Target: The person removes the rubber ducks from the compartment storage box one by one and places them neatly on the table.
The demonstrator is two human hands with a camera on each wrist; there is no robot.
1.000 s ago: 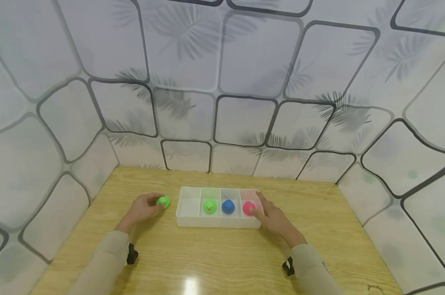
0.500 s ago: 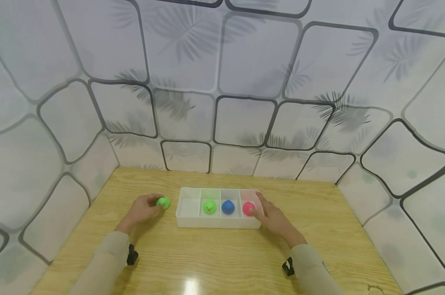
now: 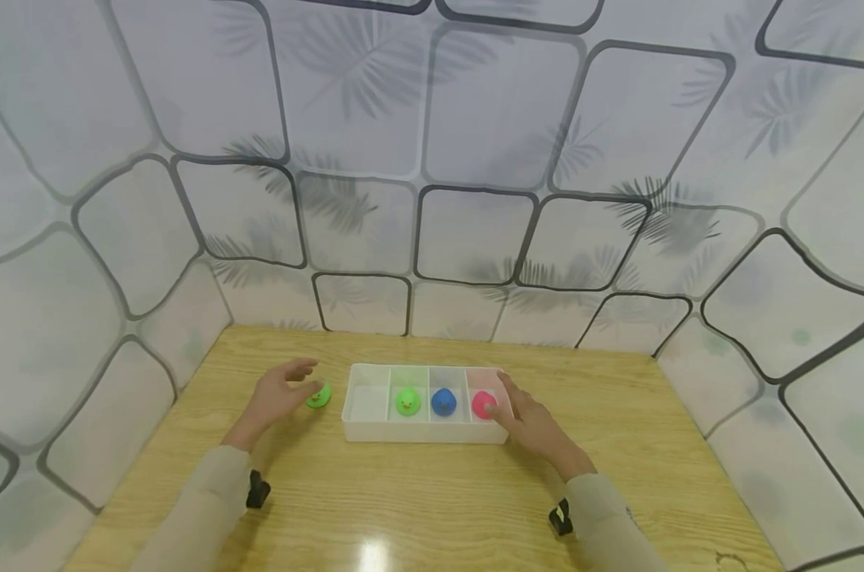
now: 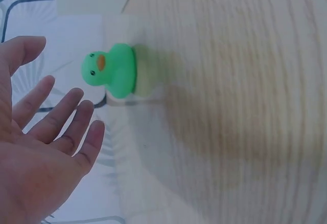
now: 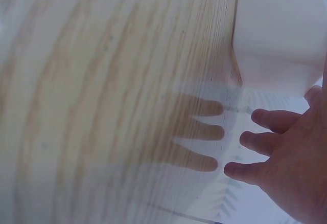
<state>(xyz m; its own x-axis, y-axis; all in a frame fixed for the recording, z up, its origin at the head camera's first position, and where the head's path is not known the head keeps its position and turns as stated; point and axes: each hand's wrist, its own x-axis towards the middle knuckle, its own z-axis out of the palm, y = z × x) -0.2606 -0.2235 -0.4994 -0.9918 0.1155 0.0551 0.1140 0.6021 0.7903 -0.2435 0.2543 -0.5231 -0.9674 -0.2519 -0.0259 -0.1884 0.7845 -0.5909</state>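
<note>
Head view: left hand (image 3: 277, 395) hangs released, fingers apart, and the loose green duck (image 3: 320, 399) stands on the table (image 3: 417, 508) just past its fingertips, toward the right hand (image 3: 535, 427), which lies farther off, straight-fingered at the end of the white tray (image 3: 424, 432).

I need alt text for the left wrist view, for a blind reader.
A small green, orange-beaked toy duck, seen sideways, stands on a pale wood-grain table. The person's open bare left hand is beside it, not touching.
</note>
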